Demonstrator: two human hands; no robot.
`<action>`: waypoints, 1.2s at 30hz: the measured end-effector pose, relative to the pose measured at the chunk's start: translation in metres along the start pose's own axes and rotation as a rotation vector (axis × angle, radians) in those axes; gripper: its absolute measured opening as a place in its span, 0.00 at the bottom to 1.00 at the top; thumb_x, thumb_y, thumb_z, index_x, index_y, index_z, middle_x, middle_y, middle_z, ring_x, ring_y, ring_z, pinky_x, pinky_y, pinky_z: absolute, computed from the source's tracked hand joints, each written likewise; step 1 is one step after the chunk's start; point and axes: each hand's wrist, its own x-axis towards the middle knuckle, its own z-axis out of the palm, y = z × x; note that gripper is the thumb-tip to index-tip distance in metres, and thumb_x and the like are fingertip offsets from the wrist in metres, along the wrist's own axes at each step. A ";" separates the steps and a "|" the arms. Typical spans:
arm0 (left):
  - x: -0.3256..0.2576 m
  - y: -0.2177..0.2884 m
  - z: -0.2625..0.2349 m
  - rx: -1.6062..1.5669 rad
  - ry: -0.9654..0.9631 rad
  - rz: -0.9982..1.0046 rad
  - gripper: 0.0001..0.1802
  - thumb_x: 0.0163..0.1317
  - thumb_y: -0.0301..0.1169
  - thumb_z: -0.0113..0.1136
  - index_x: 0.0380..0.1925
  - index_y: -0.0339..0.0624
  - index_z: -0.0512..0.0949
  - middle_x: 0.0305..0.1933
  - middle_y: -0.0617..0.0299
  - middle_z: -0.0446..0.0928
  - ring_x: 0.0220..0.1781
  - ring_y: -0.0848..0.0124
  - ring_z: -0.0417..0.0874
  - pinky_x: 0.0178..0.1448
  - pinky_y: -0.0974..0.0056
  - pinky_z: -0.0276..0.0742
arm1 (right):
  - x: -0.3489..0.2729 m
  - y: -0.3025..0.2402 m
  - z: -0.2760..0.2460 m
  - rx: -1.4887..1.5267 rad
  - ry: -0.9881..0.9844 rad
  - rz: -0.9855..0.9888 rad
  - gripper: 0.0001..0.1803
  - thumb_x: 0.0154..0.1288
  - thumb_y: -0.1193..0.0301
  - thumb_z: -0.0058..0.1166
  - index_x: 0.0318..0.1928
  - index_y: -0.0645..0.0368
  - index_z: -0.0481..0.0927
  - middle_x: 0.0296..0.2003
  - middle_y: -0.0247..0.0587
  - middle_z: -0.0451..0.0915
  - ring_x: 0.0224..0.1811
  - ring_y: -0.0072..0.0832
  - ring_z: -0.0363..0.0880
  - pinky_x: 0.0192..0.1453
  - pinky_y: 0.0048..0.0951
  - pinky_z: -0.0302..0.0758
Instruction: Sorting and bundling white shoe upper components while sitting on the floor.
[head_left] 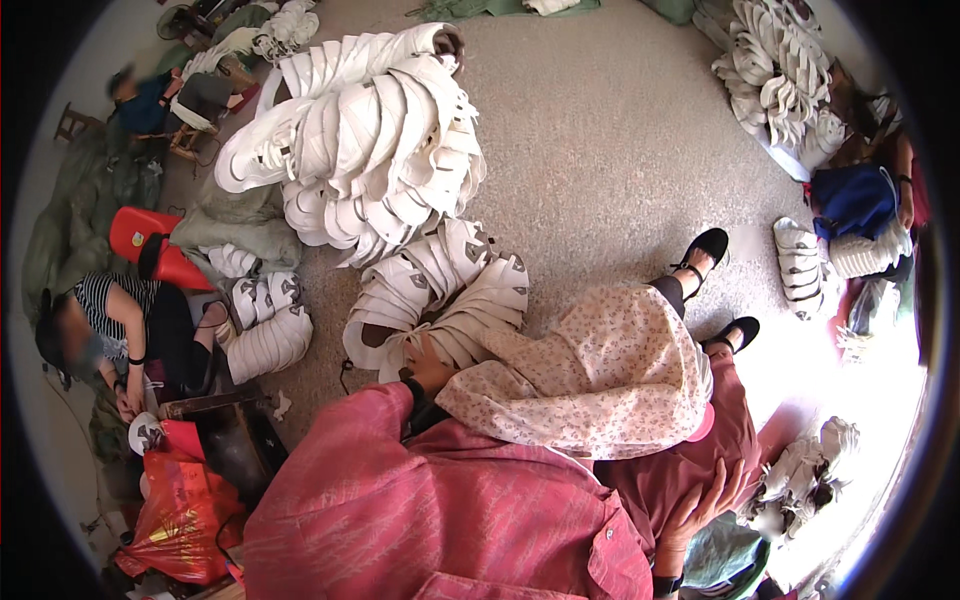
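Two rows of nested white shoe uppers [470, 300] lie on the floor by my left knee, with dark linings and small dark patches showing. My left hand [430, 368] reaches down to the near end of these rows, its fingers closed on the edge of an upper. Part of that hand is hidden by my sleeve and the stack. My right hand [708, 502] rests on my right thigh, fingers spread, holding nothing. A pale flowered cloth [590, 375] covers my lap.
Beyond the rows rises a large heap of white shoe uppers [370, 130]. At left sits a person in a striped top [120, 310], near a red plastic chair [160, 248] and a red bag [185, 510]. More uppers [780, 80] are piled far right, near another person's hand [906, 212].
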 end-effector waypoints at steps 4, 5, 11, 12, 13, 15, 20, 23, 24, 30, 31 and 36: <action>0.013 -0.015 0.012 -0.191 0.111 0.050 0.56 0.45 0.37 0.68 0.71 0.56 0.44 0.67 0.36 0.49 0.64 0.32 0.56 0.65 0.40 0.59 | -0.005 0.009 0.006 0.012 0.045 -0.026 0.24 0.70 0.62 0.35 0.60 0.62 0.71 0.67 0.53 0.60 0.72 0.51 0.49 0.73 0.52 0.46; 0.013 -0.017 0.013 -0.196 0.159 0.165 0.52 0.45 0.33 0.66 0.71 0.55 0.48 0.64 0.37 0.52 0.63 0.35 0.59 0.63 0.41 0.61 | -0.005 0.010 0.006 0.031 0.057 -0.024 0.24 0.70 0.62 0.35 0.60 0.62 0.71 0.67 0.53 0.60 0.72 0.51 0.50 0.73 0.52 0.46; 0.008 -0.022 -0.008 0.015 0.331 0.401 0.50 0.40 0.22 0.62 0.68 0.55 0.54 0.59 0.40 0.57 0.58 0.40 0.63 0.57 0.46 0.65 | -0.001 0.005 0.002 -0.044 0.105 -0.100 0.26 0.71 0.57 0.34 0.59 0.61 0.72 0.66 0.51 0.62 0.71 0.50 0.52 0.73 0.52 0.45; 0.012 -0.030 -0.009 -0.002 0.338 0.389 0.50 0.40 0.22 0.62 0.68 0.55 0.54 0.59 0.40 0.57 0.58 0.40 0.63 0.57 0.46 0.65 | 0.002 0.004 0.002 -0.082 0.115 -0.114 0.28 0.72 0.54 0.32 0.59 0.60 0.73 0.65 0.51 0.63 0.70 0.49 0.54 0.74 0.53 0.43; 0.017 -0.038 -0.010 0.019 0.348 0.401 0.51 0.40 0.21 0.61 0.68 0.55 0.54 0.60 0.40 0.57 0.58 0.40 0.63 0.57 0.46 0.65 | 0.005 0.006 0.003 -0.071 0.118 -0.130 0.29 0.72 0.52 0.31 0.58 0.60 0.73 0.64 0.50 0.64 0.70 0.49 0.54 0.73 0.53 0.45; 0.021 -0.036 -0.013 0.045 0.370 0.417 0.53 0.38 0.20 0.64 0.68 0.57 0.54 0.61 0.41 0.56 0.59 0.40 0.62 0.59 0.45 0.65 | -0.001 0.006 0.001 -0.060 0.125 -0.117 0.29 0.72 0.52 0.31 0.58 0.60 0.73 0.64 0.50 0.64 0.70 0.49 0.55 0.72 0.53 0.46; 0.011 -0.023 -0.023 0.138 0.199 0.199 0.51 0.43 0.33 0.69 0.69 0.58 0.54 0.68 0.41 0.52 0.65 0.44 0.61 0.61 0.45 0.64 | 0.003 0.007 0.001 -0.044 0.116 -0.142 0.29 0.72 0.52 0.32 0.58 0.61 0.73 0.64 0.51 0.65 0.70 0.50 0.55 0.72 0.53 0.48; -0.020 0.026 -0.097 0.410 -0.075 0.376 0.47 0.47 0.49 0.66 0.68 0.57 0.58 0.71 0.47 0.54 0.69 0.54 0.62 0.62 0.47 0.64 | -0.006 0.015 0.006 0.000 0.147 -0.108 0.27 0.72 0.54 0.33 0.59 0.61 0.72 0.65 0.50 0.64 0.70 0.51 0.53 0.72 0.53 0.47; -0.035 0.046 -0.130 0.604 -0.246 0.595 0.46 0.49 0.57 0.63 0.67 0.56 0.61 0.72 0.51 0.56 0.70 0.60 0.63 0.63 0.50 0.65 | -0.011 0.019 0.005 0.003 0.159 -0.077 0.27 0.72 0.54 0.33 0.59 0.61 0.72 0.65 0.50 0.64 0.70 0.51 0.53 0.72 0.53 0.47; -0.087 0.113 -0.111 -0.379 -0.395 1.054 0.43 0.61 0.47 0.59 0.68 0.36 0.54 0.71 0.44 0.57 0.73 0.57 0.57 0.70 0.60 0.59 | -0.016 0.012 -0.006 0.074 0.122 -0.030 0.25 0.62 0.66 0.44 0.60 0.59 0.71 0.66 0.54 0.61 0.71 0.55 0.51 0.73 0.51 0.46; -0.100 0.107 -0.099 -0.327 -0.388 1.159 0.45 0.60 0.45 0.60 0.69 0.36 0.50 0.72 0.44 0.54 0.74 0.57 0.54 0.72 0.61 0.56 | -0.015 0.004 -0.012 0.123 0.079 -0.021 0.27 0.59 0.66 0.48 0.60 0.59 0.70 0.66 0.54 0.60 0.71 0.56 0.50 0.72 0.52 0.47; -0.140 0.068 -0.097 -0.135 -0.369 1.391 0.53 0.54 0.44 0.65 0.71 0.38 0.44 0.74 0.43 0.46 0.75 0.53 0.49 0.74 0.57 0.50 | -0.047 0.002 -0.019 0.101 -0.104 -0.072 0.40 0.59 0.48 0.50 0.66 0.58 0.62 0.69 0.56 0.51 0.73 0.54 0.42 0.74 0.53 0.41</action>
